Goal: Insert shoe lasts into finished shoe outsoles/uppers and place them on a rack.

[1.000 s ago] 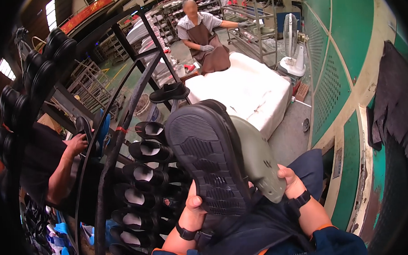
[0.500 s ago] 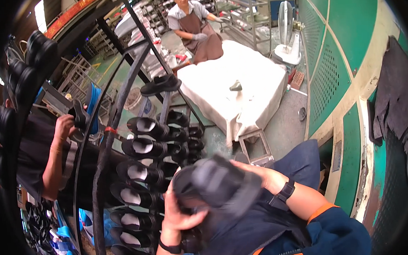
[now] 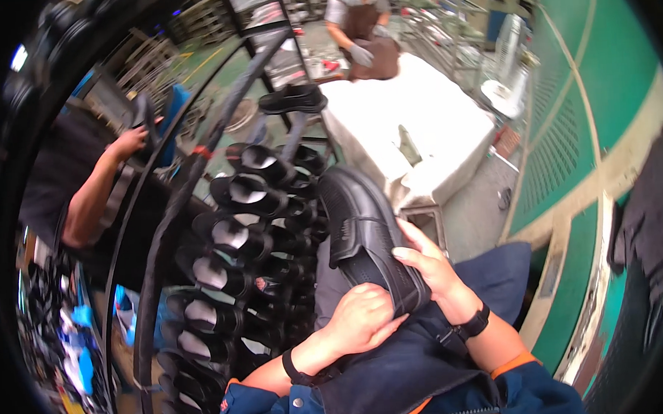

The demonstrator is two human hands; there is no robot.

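I hold a black slip-on leather shoe [image 3: 362, 224] in front of my body, its rounded toe pointing up and away. Perforations show along its upper. My right hand [image 3: 434, 269] grips the right side near the heel, thumb lying over the edge. With its fingers curled, my left hand [image 3: 361, 318] is closed at the heel end by the shoe's opening; its fingertips are hidden. Close by on the left, a rack holds several rows of black shoes [image 3: 232, 235] with pale insoles.
The rack's dark frame [image 3: 187, 166] rises at left, with a single shoe [image 3: 292, 99] higher up. Behind it a co-worker's hand [image 3: 129, 142] holds a dark shoe. Ahead, another person [image 3: 364, 33] sits by a white-covered table [image 3: 447, 118]. Green panels [image 3: 568, 149] stand at right.
The shoe, blurred and sideways before, is now steadier with its toe pointing away. My left hand has moved right to its heel end. The view has shifted, and the seated person's gloved hand has lowered.
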